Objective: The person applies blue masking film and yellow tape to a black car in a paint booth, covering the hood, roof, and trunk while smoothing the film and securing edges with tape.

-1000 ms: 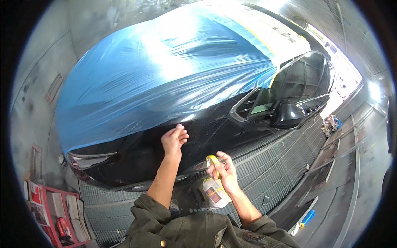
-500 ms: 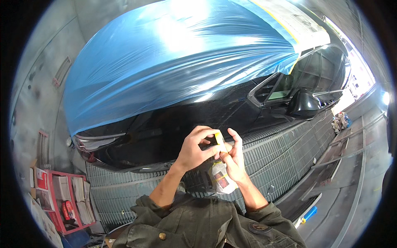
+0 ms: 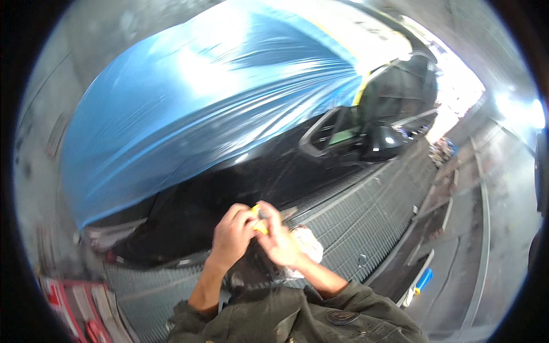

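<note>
My left hand point(image 3: 230, 235) and my right hand point(image 3: 279, 241) meet in front of my chest, fingers closed around a small strip of yellow tape point(image 3: 261, 227). The strip looks bent or folded, and the fingers partly cover it. Just beyond my hands is the black side panel of a car point(image 3: 240, 180), apart from them. Blue plastic film point(image 3: 171, 123) drapes over the car's front. Yellow tape edges the film by the side window. Behind my right wrist, low down, a crumpled whitish bundle point(image 3: 307, 246) is partly hidden.
The black door mirror point(image 3: 380, 143) juts out toward the grated floor point(image 3: 366, 223). At lower left stands a red rack point(image 3: 63, 303) with papers in it. A blue-handled tool point(image 3: 423, 280) lies at the right, near the wall. Farther back is a crumpled heap point(image 3: 443, 151).
The view has swung, so the car appears shifted left and tilted. My hands have come closer together, and the yellow strip, straight before, now looks bent between my fingers.
</note>
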`<state>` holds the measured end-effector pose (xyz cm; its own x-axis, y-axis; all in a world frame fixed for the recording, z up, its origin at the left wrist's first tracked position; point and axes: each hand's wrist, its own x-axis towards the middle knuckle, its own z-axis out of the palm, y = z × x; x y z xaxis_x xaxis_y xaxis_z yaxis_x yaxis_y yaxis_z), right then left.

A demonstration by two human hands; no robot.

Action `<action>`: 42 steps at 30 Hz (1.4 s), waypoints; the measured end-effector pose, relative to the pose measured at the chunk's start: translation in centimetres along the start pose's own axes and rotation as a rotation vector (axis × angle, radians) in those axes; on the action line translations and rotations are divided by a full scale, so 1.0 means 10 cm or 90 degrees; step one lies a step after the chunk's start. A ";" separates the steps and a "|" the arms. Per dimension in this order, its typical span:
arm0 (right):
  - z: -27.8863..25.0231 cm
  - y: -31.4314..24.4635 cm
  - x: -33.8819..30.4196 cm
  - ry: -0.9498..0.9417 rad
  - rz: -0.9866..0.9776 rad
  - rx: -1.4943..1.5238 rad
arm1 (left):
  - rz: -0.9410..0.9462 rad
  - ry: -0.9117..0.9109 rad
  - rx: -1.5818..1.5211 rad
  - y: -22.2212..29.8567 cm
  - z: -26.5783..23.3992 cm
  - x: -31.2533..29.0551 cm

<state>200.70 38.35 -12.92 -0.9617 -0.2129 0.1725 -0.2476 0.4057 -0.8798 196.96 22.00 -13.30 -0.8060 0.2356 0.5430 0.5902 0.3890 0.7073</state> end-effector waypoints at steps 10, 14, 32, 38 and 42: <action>-0.06 0.08 0.17 -0.122 0.053 0.208 | -0.175 -0.059 -0.197 -0.03 -0.15 0.10; 0.00 0.07 0.26 -0.102 0.070 0.247 | -0.093 0.013 -0.061 -0.22 -0.23 0.19; 0.21 0.14 1.18 -0.091 0.268 0.407 | -0.095 0.178 0.249 -0.79 -0.79 1.16; 0.26 0.27 1.17 -0.068 0.318 0.382 | -0.124 0.150 0.274 -0.87 -0.69 1.10; 0.26 0.37 0.96 -0.080 0.320 0.380 | -0.114 0.160 0.252 -0.85 -0.61 0.96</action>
<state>190.82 35.52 -15.63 -0.9119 -0.2445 -0.3296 0.3532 -0.0585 -0.9337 184.46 15.51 -11.29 -0.8289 -0.0680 0.5553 0.3424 0.7232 0.5997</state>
